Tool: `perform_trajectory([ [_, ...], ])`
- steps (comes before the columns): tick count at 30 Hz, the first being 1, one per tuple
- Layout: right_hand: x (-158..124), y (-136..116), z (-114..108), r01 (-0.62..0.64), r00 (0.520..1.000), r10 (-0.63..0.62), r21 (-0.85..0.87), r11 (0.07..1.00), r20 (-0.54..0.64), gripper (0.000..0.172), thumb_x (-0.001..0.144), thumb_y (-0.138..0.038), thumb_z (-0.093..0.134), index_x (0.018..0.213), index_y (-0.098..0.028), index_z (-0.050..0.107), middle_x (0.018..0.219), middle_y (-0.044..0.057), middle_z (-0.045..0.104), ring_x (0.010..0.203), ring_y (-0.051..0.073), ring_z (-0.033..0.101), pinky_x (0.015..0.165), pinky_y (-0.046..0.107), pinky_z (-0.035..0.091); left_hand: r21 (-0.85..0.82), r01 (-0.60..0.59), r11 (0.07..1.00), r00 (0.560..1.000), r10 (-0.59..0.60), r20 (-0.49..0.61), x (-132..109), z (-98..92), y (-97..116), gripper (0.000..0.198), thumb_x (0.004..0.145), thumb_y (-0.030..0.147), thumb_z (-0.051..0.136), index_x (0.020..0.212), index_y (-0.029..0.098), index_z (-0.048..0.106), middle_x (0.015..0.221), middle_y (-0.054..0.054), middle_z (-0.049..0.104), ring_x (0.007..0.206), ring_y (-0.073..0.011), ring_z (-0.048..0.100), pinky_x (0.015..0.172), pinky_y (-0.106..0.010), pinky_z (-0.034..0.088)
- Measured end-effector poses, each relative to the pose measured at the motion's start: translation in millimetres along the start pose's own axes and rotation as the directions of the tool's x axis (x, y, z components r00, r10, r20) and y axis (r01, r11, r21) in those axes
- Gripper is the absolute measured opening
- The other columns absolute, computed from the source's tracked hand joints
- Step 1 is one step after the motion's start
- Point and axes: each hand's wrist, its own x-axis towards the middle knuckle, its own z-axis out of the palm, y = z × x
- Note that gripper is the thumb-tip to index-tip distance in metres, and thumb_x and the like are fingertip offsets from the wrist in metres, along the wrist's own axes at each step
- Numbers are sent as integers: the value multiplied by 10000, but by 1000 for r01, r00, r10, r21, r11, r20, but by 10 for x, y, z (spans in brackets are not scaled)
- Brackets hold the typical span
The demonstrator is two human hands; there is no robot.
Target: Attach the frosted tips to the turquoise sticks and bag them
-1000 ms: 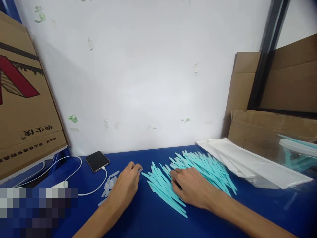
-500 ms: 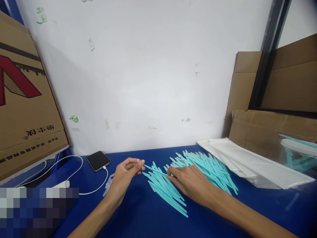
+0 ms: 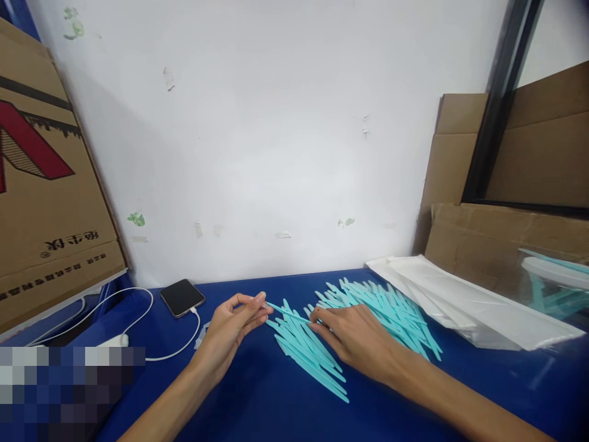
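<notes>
A slim turquoise plastic stick (image 3: pixel 288 312) spans the gap between my two hands, tilted down to the right. My left hand (image 3: pixel 239 319) is closed, pinching its left end between thumb and fingers. The other end sits in the pinch of my right hand (image 3: pixel 347 328). Below the stick lies a small pile of similar turquoise sticks (image 3: pixel 310 356) on the blue table. A larger pile of sticks (image 3: pixel 391 310), some with whitish clear ends, spreads behind my right hand. Clear plastic pieces (image 3: pixel 201 336) lie partly hidden behind my left wrist.
A phone (image 3: pixel 183 298) with a white cable (image 3: pixel 199 325) lies at the left. White plastic bags (image 3: pixel 442 288) lie to the right, near a clear container (image 3: pixel 552 288) with turquoise sticks. Cardboard boxes (image 3: pixel 55 202) stand on both sides, and a white wall (image 3: pixel 276 153) rises behind.
My left hand has shifted slightly left and turned, its thumb now higher over the stick's end. The right hand keeps its pinch in nearly the same place.
</notes>
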Motion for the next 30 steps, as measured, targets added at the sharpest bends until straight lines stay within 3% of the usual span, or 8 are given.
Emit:
perform_trajectory([
  [24, 1, -26, -48, 30, 999, -31, 42, 999, 17, 242, 1036, -274, 391, 960, -228, 616, 785, -7, 713, 579, 122, 605, 513, 268, 224, 4, -1, 1000, 999, 1, -49, -10, 53, -37, 410, 722, 485, 823, 806, 195, 547, 841, -36, 741, 964, -212, 732, 790, -242, 574],
  [30, -16, -28, -37, 54, 998, -55, 60, 997, 16, 269, 1044, -288, 370, 921, -224, 601, 752, -10, 698, 554, 111, 575, 519, 261, 230, 124, -26, 992, 998, 33, -59, -42, 60, -6, 449, 706, 533, 808, 783, 204, 512, 858, -50, 745, 929, -250, 746, 578, -207, 507],
])
